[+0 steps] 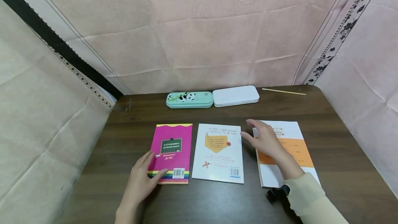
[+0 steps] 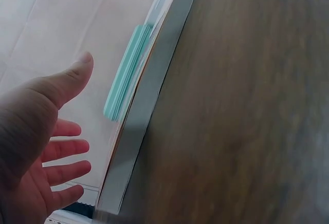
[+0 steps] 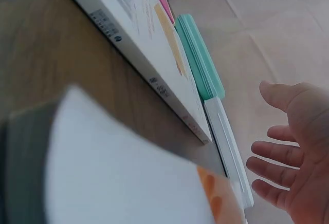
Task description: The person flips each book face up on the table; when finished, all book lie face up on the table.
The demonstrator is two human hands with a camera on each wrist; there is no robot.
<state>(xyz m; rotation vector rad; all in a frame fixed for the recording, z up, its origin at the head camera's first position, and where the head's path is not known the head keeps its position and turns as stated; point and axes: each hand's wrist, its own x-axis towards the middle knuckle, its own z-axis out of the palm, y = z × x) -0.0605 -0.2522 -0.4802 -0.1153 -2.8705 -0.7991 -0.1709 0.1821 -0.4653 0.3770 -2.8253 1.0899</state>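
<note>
At the left of the head view, the left hand (image 1: 141, 179) is spread, thumb apart from fingers, over the lower left part of the pink book (image 1: 174, 144), which lies on the dark table (image 1: 186, 205). That view cannot settle whether it touches; the left wrist view shows a gap between the hand and a book's grey edge, and all its fingers apart, holding nothing. Behind the pink book, near the pink cloth (image 1: 199, 44), lies the green case (image 1: 189, 105); the head view alone shows the panda on its lid. Next comes the white book (image 1: 217, 163), just beside the pink one; its thick side, with printing along it, appears only in the right wrist view. Behind it, the white case (image 1: 236, 96) sits end to end with the green one. Farther right, the right hand (image 1: 268, 141) is spread and holds nothing, reaching over the orange-banded book (image 1: 295, 153); the right wrist view shows its fingers slightly parted and clear of the books. The head view alone shows the thin stick (image 1: 284, 92) at the back and the pale sleeve (image 1: 314, 196).
</note>
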